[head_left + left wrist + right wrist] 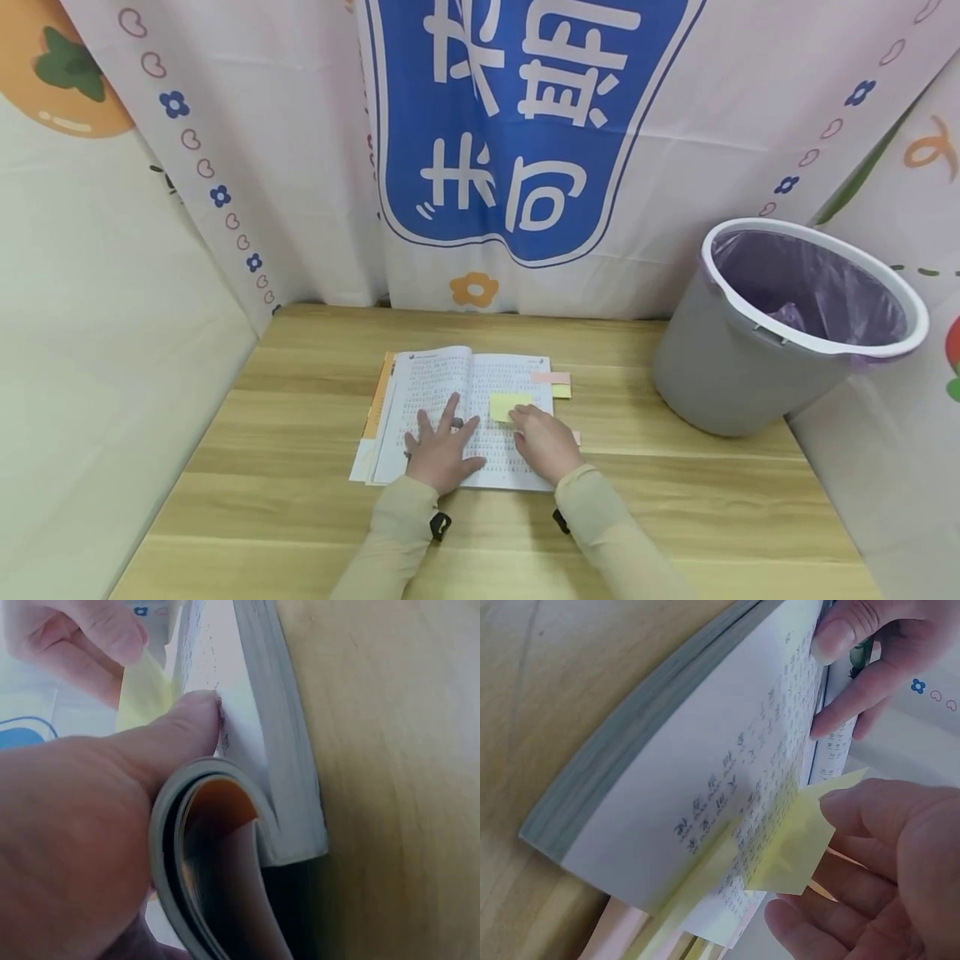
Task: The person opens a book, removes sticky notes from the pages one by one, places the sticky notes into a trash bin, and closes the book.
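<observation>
An open book (506, 467) with printed text lies on the table. My left hand (438, 458) presses on its left page, fingers spread and the thumb reaching over the fold. In the left wrist view, that thumb (195, 720) rests on the page beside the curved-up cover edge. On the right page is a yellow sticky note (506, 407). My right hand (547, 443) pinches the note's edge; in the right wrist view the note (802, 840) stands up from the page, thumb on one side and fingers behind. Pink tabs (551, 378) and yellow ones stick out from the book's right edge.
A grey bin (697, 367) with a purple liner stands at the table's right rear. The wooden table (300, 392) backs onto a hanging printed cloth (315, 167). An orange cover edge (377, 396) shows along the book's left side.
</observation>
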`<state>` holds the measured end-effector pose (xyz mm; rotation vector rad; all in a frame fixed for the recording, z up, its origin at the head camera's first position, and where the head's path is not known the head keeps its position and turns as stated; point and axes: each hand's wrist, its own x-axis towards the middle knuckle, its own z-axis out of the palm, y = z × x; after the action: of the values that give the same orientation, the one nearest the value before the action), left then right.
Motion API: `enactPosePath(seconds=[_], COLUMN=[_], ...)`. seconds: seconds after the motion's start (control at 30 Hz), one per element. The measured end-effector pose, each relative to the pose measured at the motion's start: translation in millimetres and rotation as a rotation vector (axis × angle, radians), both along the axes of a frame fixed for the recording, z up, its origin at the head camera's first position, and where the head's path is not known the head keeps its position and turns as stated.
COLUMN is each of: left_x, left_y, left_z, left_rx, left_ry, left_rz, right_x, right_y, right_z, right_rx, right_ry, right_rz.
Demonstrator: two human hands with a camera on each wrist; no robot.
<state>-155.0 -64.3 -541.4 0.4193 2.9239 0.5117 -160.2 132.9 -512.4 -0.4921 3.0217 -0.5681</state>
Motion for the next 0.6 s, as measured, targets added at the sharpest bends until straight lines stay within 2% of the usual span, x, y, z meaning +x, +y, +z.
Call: enactPosePath(seconds=[0.37, 0.6], left_x=[-2.0, -1.8], left_y=[1.8, -0.2], left_z=[-2.7, -2.6], left_rx=[-0.023, -0.032], left_ry=[-0.025, -0.013], left_rz=[0.003, 0.006], right_x=[-5.7, -8.8], right_y=[-5.5, -8.3], right_z=[-7.5, -11.9], right_rx=[0.014, 0.001], right_ry=[0.047, 0.071], right_rz=[0.024, 0.011])
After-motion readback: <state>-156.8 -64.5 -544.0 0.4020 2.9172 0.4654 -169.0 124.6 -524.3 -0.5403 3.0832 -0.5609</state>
